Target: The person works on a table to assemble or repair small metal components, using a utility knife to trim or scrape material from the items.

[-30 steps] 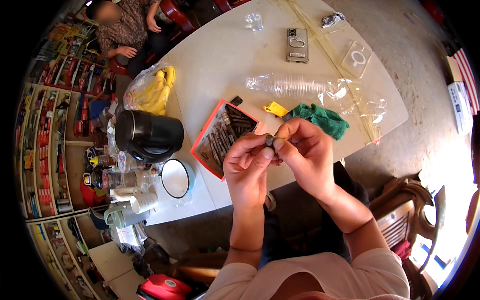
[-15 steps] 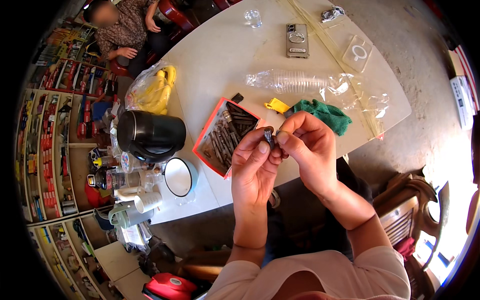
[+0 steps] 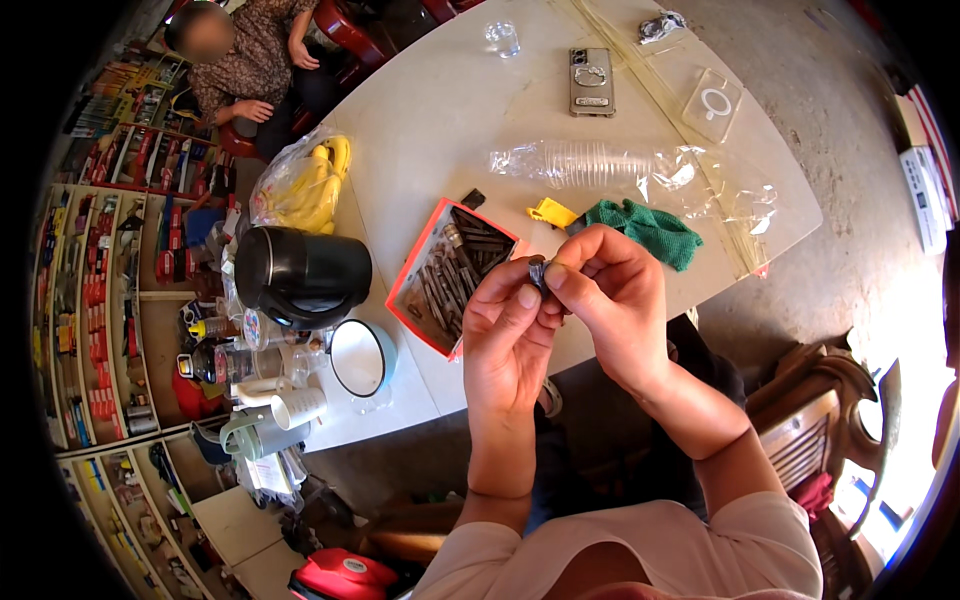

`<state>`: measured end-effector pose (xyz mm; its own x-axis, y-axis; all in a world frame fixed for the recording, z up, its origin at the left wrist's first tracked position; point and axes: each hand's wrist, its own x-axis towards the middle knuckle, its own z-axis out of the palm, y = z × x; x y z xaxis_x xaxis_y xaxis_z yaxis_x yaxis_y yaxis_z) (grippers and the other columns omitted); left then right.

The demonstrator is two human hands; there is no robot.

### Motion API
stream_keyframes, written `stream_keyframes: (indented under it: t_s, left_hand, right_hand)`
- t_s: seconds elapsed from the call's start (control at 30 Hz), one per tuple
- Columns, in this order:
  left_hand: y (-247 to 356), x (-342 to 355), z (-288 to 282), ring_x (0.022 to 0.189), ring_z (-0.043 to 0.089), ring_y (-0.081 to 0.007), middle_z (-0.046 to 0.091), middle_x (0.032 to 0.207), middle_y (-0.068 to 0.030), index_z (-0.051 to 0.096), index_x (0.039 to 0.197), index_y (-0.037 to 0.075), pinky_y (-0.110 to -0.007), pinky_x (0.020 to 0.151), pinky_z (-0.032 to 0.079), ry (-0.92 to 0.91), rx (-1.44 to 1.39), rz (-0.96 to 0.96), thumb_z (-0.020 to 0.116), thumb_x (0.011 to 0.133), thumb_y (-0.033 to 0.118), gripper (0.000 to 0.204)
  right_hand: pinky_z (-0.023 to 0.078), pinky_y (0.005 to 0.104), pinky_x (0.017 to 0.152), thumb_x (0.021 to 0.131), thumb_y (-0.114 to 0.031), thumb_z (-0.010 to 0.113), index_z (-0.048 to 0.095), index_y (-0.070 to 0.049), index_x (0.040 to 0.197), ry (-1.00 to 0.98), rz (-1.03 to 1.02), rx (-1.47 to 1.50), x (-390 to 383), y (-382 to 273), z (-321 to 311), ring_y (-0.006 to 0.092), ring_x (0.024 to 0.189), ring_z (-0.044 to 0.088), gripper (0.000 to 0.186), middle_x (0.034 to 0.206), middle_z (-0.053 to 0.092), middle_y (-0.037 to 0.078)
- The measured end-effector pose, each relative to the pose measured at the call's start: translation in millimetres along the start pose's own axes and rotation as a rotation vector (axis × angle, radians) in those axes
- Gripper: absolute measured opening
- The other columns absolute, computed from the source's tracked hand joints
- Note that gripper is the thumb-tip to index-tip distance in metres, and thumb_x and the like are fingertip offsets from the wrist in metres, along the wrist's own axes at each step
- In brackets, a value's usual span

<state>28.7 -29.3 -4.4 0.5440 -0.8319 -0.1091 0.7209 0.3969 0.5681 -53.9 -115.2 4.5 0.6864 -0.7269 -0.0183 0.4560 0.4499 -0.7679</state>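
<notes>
A small dark, shiny metal piece [image 3: 536, 270] is pinched upright between my two hands above the near side of the table. My left hand [image 3: 508, 335] holds it with thumb and fingers from the left. My right hand [image 3: 610, 310] has thumb and forefinger closed on it from the right. Just behind my hands lies a red-rimmed box [image 3: 440, 280] full of slim dark metal pieces, partly hidden by my fingers. A green knit cloth [image 3: 645, 230] and a small yellow item [image 3: 550, 212] lie beyond my right hand.
The table [image 3: 420, 120] also bears bagged bananas [image 3: 315, 185], a black kettle [image 3: 295, 277], an enamel mug [image 3: 362, 355], a crumpled plastic bottle [image 3: 570, 165], a phone [image 3: 591, 80] and a glass [image 3: 502, 37]. A person [image 3: 240, 75] sits at upper left. A wooden chair [image 3: 800, 440] stands at right.
The metal piece has been tipped more upright and shows more of its side. My left thumb has moved slightly down along it, and my right fingertips have shifted on it.
</notes>
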Motion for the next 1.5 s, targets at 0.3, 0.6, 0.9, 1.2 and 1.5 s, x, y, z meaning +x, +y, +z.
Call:
stream_keyframes:
  t_s: [0.3, 0.6, 0.9, 1.2, 1.5]
  left_hand:
    - [-4.5, -0.9, 1.0, 0.085, 0.06, -0.0168, 0.064, 0.098, -0.0101, 0.06, 0.109, -0.002, -0.028, 0.075, 0.049, -0.032, 0.213, 0.176, 0.057, 0.088, 0.0, 0.021]
    - [-2.1, -5.4, 7.1, 0.078, 0.06, -0.0169, 0.062, 0.095, -0.0101, 0.061, 0.104, -0.004, -0.028, 0.068, 0.05, 0.021, 0.215, 0.226, 0.058, 0.085, -0.007, 0.02]
    - [-3.4, -5.2, 5.8, 0.077, 0.06, -0.017, 0.061, 0.095, -0.0103, 0.061, 0.105, -0.004, -0.028, 0.068, 0.05, 0.033, 0.22, 0.203, 0.059, 0.084, -0.008, 0.021]
    - [-5.2, -4.5, 7.9, 0.076, 0.059, -0.0164, 0.062, 0.094, -0.01, 0.062, 0.103, -0.005, -0.027, 0.067, 0.049, 0.04, 0.236, 0.223, 0.059, 0.084, -0.008, 0.02]
    - [-5.8, -5.0, 5.1, 0.081, 0.061, -0.0172, 0.064, 0.096, -0.0108, 0.061, 0.105, -0.003, -0.029, 0.071, 0.05, 0.033, 0.233, 0.22, 0.058, 0.085, -0.006, 0.02]
  right_hand:
    - [0.045, 0.0189, 0.065, 0.082, 0.0, 0.063, 0.058, 0.0, 0.085, 0.014, -0.007, -0.073, 0.1, 1.4, -0.6, 0.0036, 0.07, 0.054, 0.006, 0.077, 0.06, -0.001]
    - [0.046, 0.0185, 0.067, 0.082, 0.001, 0.062, 0.057, 0.001, 0.086, 0.016, -0.013, -0.071, -5.3, 2.1, 2.1, 0.0023, 0.072, 0.054, 0.006, 0.079, 0.059, -0.001]
    - [0.046, 0.0186, 0.066, 0.083, 0.002, 0.061, 0.057, 0.001, 0.087, 0.001, -0.059, -0.06, -4.5, 4.5, 0.4, 0.0026, 0.071, 0.054, 0.006, 0.078, 0.059, 0.0]
    - [0.044, 0.0183, 0.066, 0.083, 0.001, 0.061, 0.057, 0.0, 0.087, 0.009, -0.061, -0.056, -3.8, 4.4, -0.1, 0.0024, 0.071, 0.053, 0.006, 0.078, 0.059, -0.001]
    - [0.044, 0.0183, 0.065, 0.083, 0.001, 0.062, 0.057, 0.0, 0.086, 0.001, -0.07, -0.058, -3.4, 6.6, -0.9, 0.0023, 0.07, 0.053, 0.006, 0.078, 0.059, -0.001]
